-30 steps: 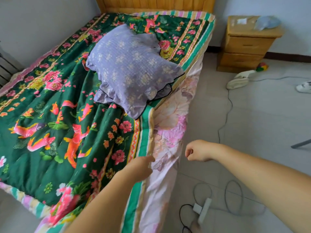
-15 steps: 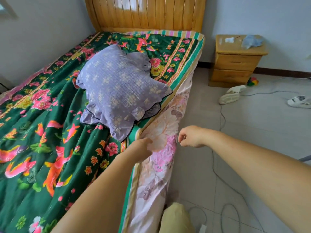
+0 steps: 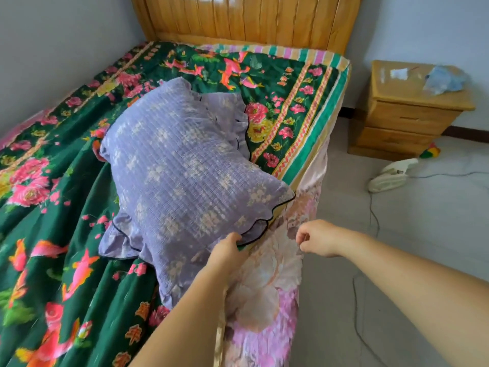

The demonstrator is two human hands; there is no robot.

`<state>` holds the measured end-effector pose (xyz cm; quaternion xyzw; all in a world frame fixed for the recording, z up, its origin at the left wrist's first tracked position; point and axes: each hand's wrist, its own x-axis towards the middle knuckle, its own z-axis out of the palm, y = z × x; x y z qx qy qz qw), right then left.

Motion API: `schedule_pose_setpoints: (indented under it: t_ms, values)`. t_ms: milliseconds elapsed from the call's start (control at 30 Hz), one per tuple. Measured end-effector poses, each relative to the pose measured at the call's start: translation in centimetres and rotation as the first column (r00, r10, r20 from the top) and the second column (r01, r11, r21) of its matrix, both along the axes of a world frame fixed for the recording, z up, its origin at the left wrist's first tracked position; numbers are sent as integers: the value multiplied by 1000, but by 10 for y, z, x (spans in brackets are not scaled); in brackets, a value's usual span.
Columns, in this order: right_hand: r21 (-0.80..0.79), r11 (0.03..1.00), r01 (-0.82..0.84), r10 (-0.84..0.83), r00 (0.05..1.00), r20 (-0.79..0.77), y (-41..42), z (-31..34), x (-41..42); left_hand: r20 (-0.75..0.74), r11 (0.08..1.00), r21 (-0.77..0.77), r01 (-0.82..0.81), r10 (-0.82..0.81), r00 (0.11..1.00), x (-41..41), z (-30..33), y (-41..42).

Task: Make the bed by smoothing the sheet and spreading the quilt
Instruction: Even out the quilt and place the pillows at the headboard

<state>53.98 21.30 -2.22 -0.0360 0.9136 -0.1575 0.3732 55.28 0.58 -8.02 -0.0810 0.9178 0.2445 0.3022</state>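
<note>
Since a moment ago both my hands have travelled along the bed's edge toward the headboard, and the lilac ruffled pillow (image 3: 185,181) that lay ahead of them now sits right at my left hand. My left hand (image 3: 227,254) has its grip curled over the border of the green quilt with pink flowers and orange fish (image 3: 53,234), holding that edge just under the pillow's dark-piped frill; the fingertips are hidden in the fabric. My right hand (image 3: 318,238), just to the right of the left and apart from it, is narrowed to a pinch on the pale pink floral sheet (image 3: 267,300) that hangs down the bed's side below both hands. The quilt spreads away to the left of my grip and up to the wooden slatted headboard (image 3: 246,19). Well beyond my right hand stands a wooden bedside cabinet (image 3: 404,120), with a white corded appliance (image 3: 389,177) on the floor before it.
</note>
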Motion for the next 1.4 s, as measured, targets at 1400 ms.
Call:
schedule_pose_setpoints:
  t_ms: [1400]
  values:
    - [80, 888, -453, 453, 892, 19, 104, 6, -448, -20, 664, -19, -747, 747, 665, -305, 20, 85]
